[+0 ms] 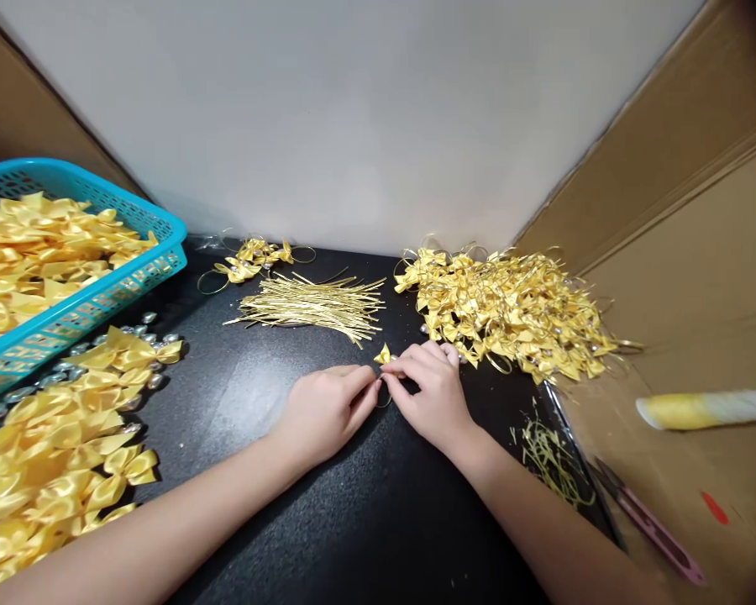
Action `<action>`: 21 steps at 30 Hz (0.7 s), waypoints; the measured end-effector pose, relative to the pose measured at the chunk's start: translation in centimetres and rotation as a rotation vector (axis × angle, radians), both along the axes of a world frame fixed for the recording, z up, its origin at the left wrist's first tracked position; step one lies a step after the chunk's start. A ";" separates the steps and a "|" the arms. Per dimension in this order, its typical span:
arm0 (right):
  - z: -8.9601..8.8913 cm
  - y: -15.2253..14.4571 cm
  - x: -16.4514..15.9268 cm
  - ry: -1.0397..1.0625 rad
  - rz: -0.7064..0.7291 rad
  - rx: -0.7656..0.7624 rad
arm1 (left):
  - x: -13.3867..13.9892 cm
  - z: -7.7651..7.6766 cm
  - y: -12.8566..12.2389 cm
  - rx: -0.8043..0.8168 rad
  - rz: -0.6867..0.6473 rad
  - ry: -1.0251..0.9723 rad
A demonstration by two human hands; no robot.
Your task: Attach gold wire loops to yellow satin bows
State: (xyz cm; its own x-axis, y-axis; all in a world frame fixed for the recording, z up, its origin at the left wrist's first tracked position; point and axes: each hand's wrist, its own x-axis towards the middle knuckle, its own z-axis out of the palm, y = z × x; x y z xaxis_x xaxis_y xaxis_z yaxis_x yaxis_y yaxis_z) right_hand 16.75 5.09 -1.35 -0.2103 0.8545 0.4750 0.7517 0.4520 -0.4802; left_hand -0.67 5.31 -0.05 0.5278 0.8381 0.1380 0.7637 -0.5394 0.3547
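Two bare hands meet over a black tabletop (353,529), their fingertips almost touching. Thumb and forefinger of the left hand (331,410) and of the right hand (433,393) are pinched together on the gold tie (384,407) of one yellow bow (384,355); exact contact is partly masked by the fingertips. The bow sits just beyond them, against the right forefinger, and the tie's loop shows on their near side.

Beyond the fingers and slightly left lies a bundle of straight gold ties (318,307); farther out, a small cluster of looped bows (249,262). Right of the fingers, a large heap of looped bows (504,311) comes close to the right hand. Nearer the right forearm are tie clippings (548,462), then pink-handled snips (655,529) and a pale yellow tube (706,409) on cardboard.

Well left of the fingers: loose yellow bows (56,437) with silvery beads (155,381) along their far side, and behind these a blue basket (175,228) filled with bows.
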 end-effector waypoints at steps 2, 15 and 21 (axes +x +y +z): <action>0.0 0.0 0.0 -0.004 0.004 -0.005 | 0.0 -0.1 0.0 0.024 -0.021 -0.018; 0.6 -0.3 -0.2 -0.049 -0.017 0.008 | 0.2 -0.2 0.1 0.025 -0.024 0.006; 0.3 -0.4 -0.2 -0.137 -0.015 0.059 | 0.1 -0.2 0.1 0.017 -0.031 0.014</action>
